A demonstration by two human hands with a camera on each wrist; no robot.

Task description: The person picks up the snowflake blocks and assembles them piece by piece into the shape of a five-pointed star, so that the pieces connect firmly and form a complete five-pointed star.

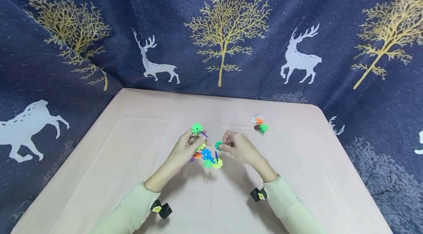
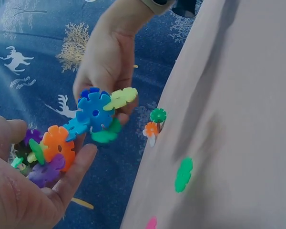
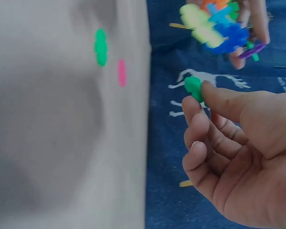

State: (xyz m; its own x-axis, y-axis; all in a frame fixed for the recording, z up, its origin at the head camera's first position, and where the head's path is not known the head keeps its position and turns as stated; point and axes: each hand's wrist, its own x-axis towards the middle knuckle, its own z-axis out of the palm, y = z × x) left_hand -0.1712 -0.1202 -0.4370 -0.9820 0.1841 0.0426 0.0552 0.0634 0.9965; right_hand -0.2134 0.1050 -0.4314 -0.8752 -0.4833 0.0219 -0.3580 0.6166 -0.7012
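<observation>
My left hand (image 1: pixel 185 150) grips a joined chain of notched, flower-shaped plastic discs in several colours. An orange disc (image 2: pixel 60 147) and a purple disc (image 2: pixel 46 171) sit close to its palm in the left wrist view. Farther along the chain are a blue disc (image 2: pixel 95 112) and a yellow disc (image 2: pixel 124 98). My right hand (image 1: pixel 242 148) pinches a single green disc (image 3: pixel 193 88) between thumb and index finger, just right of the chain. The fingers partly cover that disc, and the left hand hides part of the chain.
A small cluster of discs (image 1: pixel 263 128), green, orange, white and brown, lies on the pale pink tablecloth (image 1: pixel 138 131) at the back right. The wrist views show a loose green disc (image 3: pixel 101 46) and a pink disc (image 3: pixel 122 73) on the cloth. A dark printed curtain (image 1: pixel 185 24) hangs behind.
</observation>
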